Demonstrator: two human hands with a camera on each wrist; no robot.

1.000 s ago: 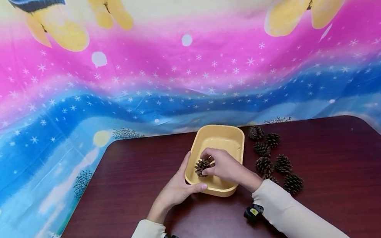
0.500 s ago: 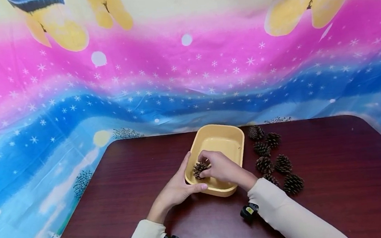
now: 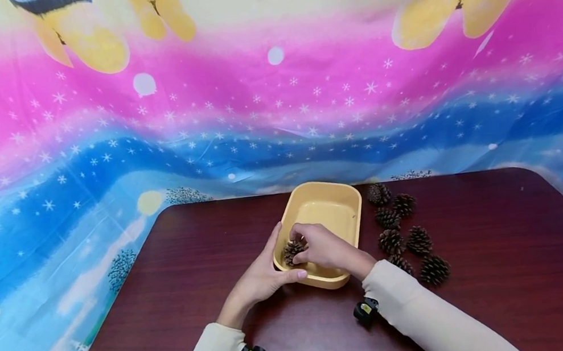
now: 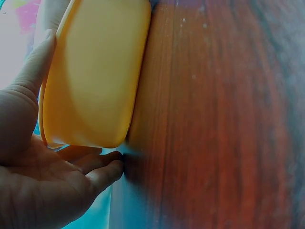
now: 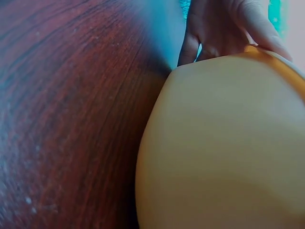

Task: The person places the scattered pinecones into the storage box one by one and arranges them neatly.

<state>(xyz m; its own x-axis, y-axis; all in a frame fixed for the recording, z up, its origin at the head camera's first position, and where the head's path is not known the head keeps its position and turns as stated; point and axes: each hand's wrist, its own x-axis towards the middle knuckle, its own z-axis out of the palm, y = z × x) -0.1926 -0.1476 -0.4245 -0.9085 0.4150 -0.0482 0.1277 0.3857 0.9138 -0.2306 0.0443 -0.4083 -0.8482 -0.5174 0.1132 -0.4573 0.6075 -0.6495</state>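
A yellow plastic box (image 3: 329, 211) stands at an angle on the dark wooden table. My left hand (image 3: 257, 281) holds its near left corner, thumb at the front rim and fingers along the left side. Inside the box, at that same corner, my right hand (image 3: 326, 245) pinches a brown pine cone (image 3: 293, 251) between thumb and fingers. Seen from the left wrist, the box's outer wall (image 4: 95, 71) lies between the thumb and the other fingers. In the right wrist view the box wall (image 5: 214, 143) hides the right hand's fingers and the cone.
Several more pine cones (image 3: 419, 240) lie in a loose group on the table to the right of the box. Behind the table (image 3: 499, 233) hangs a colourful backdrop cloth (image 3: 275, 113) with snowflakes, close to the far edge.
My right hand has moved slightly left and down with the pine cone, further into the near left corner of the box. The left hand and the box have stayed put.
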